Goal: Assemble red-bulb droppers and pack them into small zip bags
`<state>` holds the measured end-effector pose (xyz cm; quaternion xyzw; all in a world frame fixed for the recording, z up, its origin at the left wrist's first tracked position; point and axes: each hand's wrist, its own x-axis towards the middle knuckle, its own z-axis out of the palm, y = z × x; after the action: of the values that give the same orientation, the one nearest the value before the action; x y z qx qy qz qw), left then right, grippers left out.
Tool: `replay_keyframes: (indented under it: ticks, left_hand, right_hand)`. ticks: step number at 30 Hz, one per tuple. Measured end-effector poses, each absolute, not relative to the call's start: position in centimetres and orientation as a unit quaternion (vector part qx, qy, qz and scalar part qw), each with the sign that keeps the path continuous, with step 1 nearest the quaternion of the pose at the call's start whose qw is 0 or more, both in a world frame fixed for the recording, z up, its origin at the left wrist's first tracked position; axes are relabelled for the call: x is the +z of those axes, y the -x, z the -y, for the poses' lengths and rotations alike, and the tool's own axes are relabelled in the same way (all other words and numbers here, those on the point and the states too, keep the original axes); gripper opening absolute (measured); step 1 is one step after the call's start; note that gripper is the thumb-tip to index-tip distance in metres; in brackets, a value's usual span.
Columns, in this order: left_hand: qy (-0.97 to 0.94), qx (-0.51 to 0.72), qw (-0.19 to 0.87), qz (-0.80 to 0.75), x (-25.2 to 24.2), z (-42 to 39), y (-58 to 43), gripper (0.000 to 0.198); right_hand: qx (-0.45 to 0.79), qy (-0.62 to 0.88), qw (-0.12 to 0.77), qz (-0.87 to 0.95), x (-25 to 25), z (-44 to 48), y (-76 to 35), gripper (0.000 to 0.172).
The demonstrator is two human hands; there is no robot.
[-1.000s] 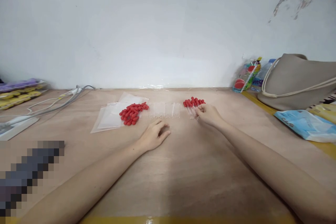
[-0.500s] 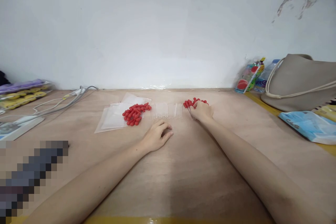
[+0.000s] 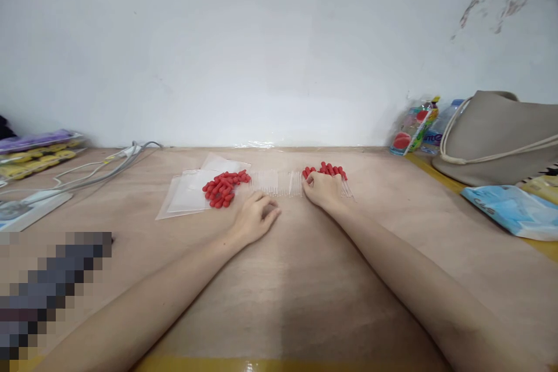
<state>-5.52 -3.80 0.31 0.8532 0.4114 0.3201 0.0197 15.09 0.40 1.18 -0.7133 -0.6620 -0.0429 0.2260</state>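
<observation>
The right hand (image 3: 323, 189) lies over a cluster of slim clear tubes with red bulb ends (image 3: 335, 170). Its fingers are bunched close together, bent down at the cluster's near left side; whether a tube is pinched between them I cannot tell, as the hand hides that spot. The red ends show from about eleven to one o'clock of this hand, and a few thin clear tips poke out at three o'clock.

At nine o'clock of the right hand, just beside its fingertips, a row of clear tubes (image 3: 290, 184) lies side by side on the counter (image 3: 244, 308), pointing roughly toward twelve and six.

The left hand (image 3: 256, 218) rests on the counter at about eight o'clock of the right one, fingers loosely curled, thumb held apart from them, with nothing visible in its grasp. The row of tubes is near it at one o'clock. At ten o'clock of it is a heap of loose red bulbs (image 3: 220, 190), partly on overlapping translucent bags (image 3: 179, 196).

Well apart at nine o'clock of the left hand sits a white power strip (image 3: 47, 204), with cables (image 3: 104, 171) running beyond it. From the right hand, bottles (image 3: 412, 132) stand at two o'clock, a grey-beige bag (image 3: 494, 136) between two and three, and a blue packet (image 3: 514, 210) at three.
</observation>
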Motion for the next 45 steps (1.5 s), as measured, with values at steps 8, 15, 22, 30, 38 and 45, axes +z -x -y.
replay_keyframes:
  ticks: [8, 15, 22, 30, 38, 45]
  left_hand:
    - [-0.721, 0.329, -0.165, -0.586, 1.2, 0.2, 8.6, 0.016]
    - [-0.730, 0.265, -0.249, -0.579, 2.3, -0.7, 9.1, 0.023]
    - [-0.759, 0.165, -0.288, -0.559, 2.6, -3.1, 8.0, 0.025]
    - [-0.764, 0.130, -0.305, -0.553, 2.0, -4.2, 7.8, 0.025]
    - [-0.813, 0.245, -0.170, -0.501, 2.6, 1.4, 7.2, 0.023]
    - [-0.887, 0.270, 0.077, -0.366, 1.0, 6.6, 7.3, 0.018]
  right_hand:
    - [-0.023, 0.744, 0.149, 0.651, 1.5, -1.0, -14.0, 0.025]
    - [-0.020, 0.743, 0.127, 0.657, 1.8, -0.5, -13.7, 0.023]
    - [-0.058, 0.733, 0.155, 0.660, 1.7, 0.6, -13.8, 0.025]
    - [-0.125, 0.640, 0.290, 0.701, -0.7, 3.1, -15.2, 0.018]
    - [-0.066, 0.518, 0.359, 0.774, -1.2, 6.4, -17.6, 0.017]
    - [-0.016, 0.435, 0.383, 0.815, -1.0, 8.0, -18.5, 0.024]
